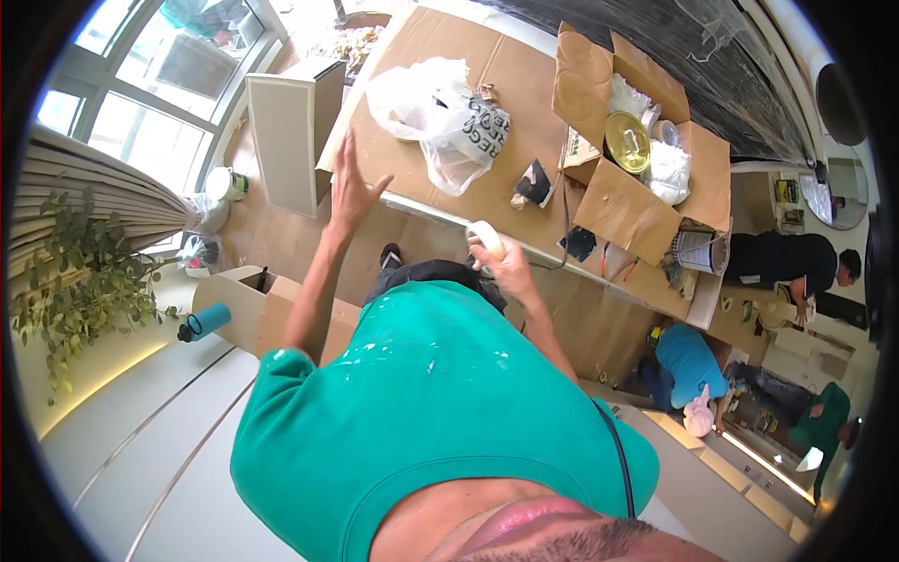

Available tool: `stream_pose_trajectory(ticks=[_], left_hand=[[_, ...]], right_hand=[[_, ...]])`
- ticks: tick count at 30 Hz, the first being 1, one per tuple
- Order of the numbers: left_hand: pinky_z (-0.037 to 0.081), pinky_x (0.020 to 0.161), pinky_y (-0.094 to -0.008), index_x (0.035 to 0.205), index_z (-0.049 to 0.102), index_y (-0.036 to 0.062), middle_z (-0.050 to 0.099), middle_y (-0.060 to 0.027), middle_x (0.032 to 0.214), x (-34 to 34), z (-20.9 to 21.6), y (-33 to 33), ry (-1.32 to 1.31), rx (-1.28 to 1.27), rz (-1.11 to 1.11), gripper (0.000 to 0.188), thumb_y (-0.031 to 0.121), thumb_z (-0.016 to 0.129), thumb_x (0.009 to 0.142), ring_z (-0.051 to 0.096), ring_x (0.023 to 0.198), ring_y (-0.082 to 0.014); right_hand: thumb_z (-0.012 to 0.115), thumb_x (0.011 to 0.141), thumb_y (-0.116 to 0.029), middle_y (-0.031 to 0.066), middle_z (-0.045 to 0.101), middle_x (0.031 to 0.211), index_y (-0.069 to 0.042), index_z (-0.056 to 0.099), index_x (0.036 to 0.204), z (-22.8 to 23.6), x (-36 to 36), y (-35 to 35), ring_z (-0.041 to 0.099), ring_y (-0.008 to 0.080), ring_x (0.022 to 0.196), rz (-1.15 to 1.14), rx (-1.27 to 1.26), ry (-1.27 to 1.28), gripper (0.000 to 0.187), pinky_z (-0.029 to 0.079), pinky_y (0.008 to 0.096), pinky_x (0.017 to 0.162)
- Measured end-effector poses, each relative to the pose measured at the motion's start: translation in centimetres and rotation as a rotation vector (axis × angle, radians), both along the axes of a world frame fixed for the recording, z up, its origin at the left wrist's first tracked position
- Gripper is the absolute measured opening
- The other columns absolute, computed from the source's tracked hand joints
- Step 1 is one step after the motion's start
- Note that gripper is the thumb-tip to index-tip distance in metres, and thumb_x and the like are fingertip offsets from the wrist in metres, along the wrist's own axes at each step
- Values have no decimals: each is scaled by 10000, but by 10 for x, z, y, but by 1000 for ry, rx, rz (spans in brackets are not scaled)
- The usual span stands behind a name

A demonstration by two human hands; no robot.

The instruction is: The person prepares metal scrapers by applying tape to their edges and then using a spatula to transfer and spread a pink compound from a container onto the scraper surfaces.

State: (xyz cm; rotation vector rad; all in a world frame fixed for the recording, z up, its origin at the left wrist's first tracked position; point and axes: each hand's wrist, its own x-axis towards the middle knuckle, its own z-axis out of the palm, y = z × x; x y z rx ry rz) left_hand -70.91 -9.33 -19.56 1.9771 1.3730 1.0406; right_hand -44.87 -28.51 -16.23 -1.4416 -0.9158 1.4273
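- Nearest the camera is the person's green, white-flecked cloth shirt, with both forearms reaching out past it.
- The right hand is just beyond the shirt's hem, its fingers curled around a pale cream, ring-shaped roll, seemingly tape. The roll is tilted and appears to be clear of the table's near edge.
- The roll should be light and fairly stiff around its rim, unlikely to break if dropped. Its smooth sides may slip a little, and any exposed adhesive could cling to skin.
- The best hold is probably across the ring, thumb on one side and fingers through the hole or around the rim, without squeezing hard enough to flatten it.
- The left hand is raised with fingers spread, grasping nothing visible, near the beige upright panel and the table's edge. Whether it touches either, I cannot tell.
- Beyond the hands, a brown cardboard sheet covers the table; on it lies a crumpled white plastic bag, likely soft and weightless.
- Farther right, an unfolded brown cardboard carton holds a round gold-coloured tin, probably rigid and heavier.
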Motion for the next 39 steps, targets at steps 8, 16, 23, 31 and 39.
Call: stream_pose_trajectory(ticks=[8, 16, 23, 31, 39], left_hand=[[280, 1167, -524, 1528, 338, 153, 189, -286, 1578, 60, -62, 107, 429, 107, -375, 1041, 430, 864, 674, 210, 1452, -477], [334, 1149, -478, 1486, 341, 33, 382, -308, 1435, 183, -126, 43, 414, -232, -618, 910, 512, 723, 813, 331, 1388, -455], [382, 1111, -448, 1463, 380, 25, 382, -297, 1457, 173, -105, 38, 262, -335, -619, 816, 459, 710, 856, 427, 1333, -419], [493, 989, -428, 1307, 559, 9, 614, -246, 1244, 46, -49, 56, 8, -472, -686, 541, 348, 695, 908, 615, 1153, -346], [504, 969, -354, 1319, 558, 3, 673, -166, 1187, -39, -2, 70, -258, -847, -1011, 504, 301, 693, 935, 632, 1137, -232]], right_hand=[[713, 925, -292, 23, 658, 782, 7, 674, 1100, 8, 7, -34, 613, 87, 693, -259, -63, -98, 348, 465, 232, 641], [705, 935, -289, 11, 647, 748, -18, 677, 1090, -2, 32, -31, 616, 96, 681, -361, -50, -83, 314, 456, 231, 641], [713, 929, -283, 15, 671, 859, -37, 682, 1084, 0, 56, -28, 609, 77, 701, -407, -104, -164, 293, 460, 227, 633], [678, 957, -288, -11, 630, 755, -11, 674, 1049, 20, 16, 7, 496, 46, 601, -723, -42, -250, 291, 430, 221, 596], [582, 1009, -345, -74, 424, 613, 26, 667, 1066, 19, -127, 76, 363, 28, 526, -543, 51, 220, 385, 297, 201, 521]])
